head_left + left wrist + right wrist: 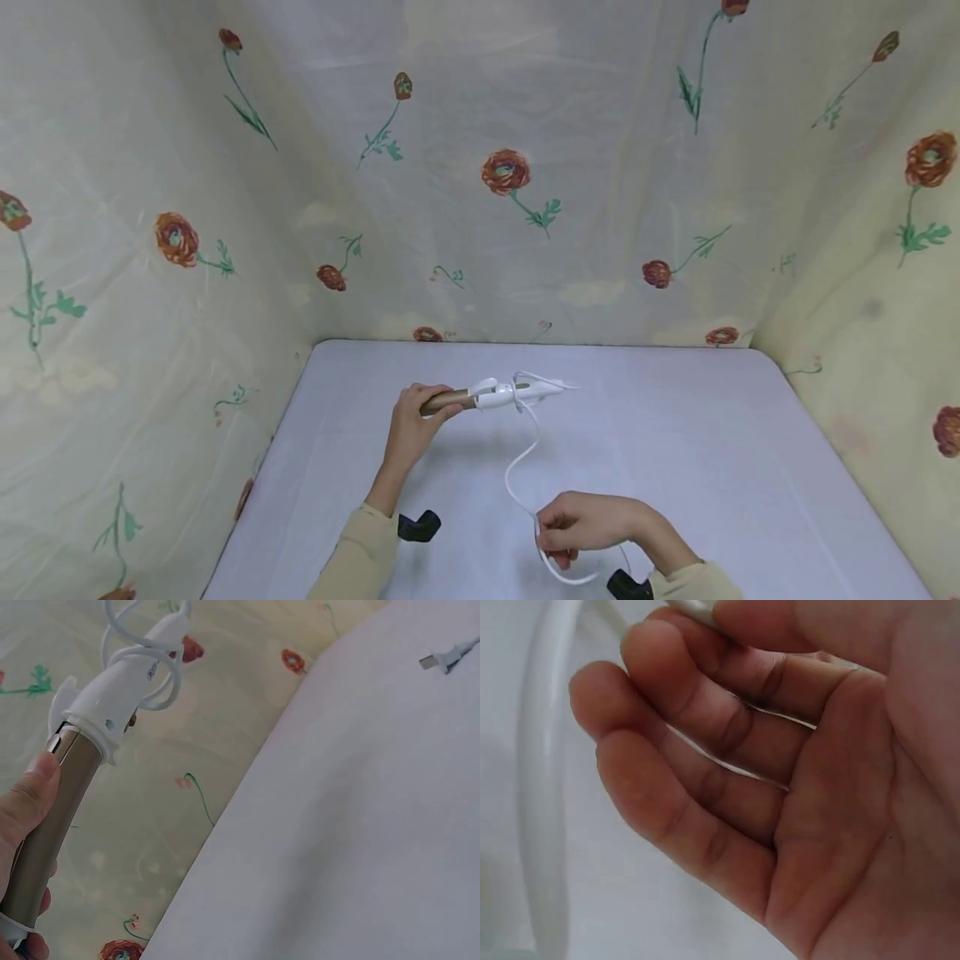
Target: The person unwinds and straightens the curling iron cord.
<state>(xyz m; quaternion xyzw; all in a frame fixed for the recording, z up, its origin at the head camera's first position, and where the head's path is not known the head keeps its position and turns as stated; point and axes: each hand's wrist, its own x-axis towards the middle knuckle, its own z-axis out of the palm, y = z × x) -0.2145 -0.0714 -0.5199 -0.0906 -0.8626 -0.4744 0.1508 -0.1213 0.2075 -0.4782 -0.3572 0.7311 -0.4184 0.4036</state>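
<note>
My left hand (pixel 414 425) grips the bronze barrel of a curling iron (pixel 495 395), held above the table with its white handle pointing right. In the left wrist view the thumb lies along the barrel of the curling iron (pixel 56 802). White cord (pixel 517 467) loops around the handle and hangs down to my right hand (pixel 592 525), which pinches it between thumb and index finger. The right wrist view shows the other fingers loosely curled, with a length of cord (pixel 544 780) running beside them. A plug (pixel 446 658) shows at the upper right of the left wrist view.
A white-covered table (pixel 675 433) lies beneath both hands. Flower-patterned cloth (pixel 585 150) hangs behind it and along both sides. Black pieces sit at the left wrist (pixel 420 527) and the right wrist (pixel 628 585).
</note>
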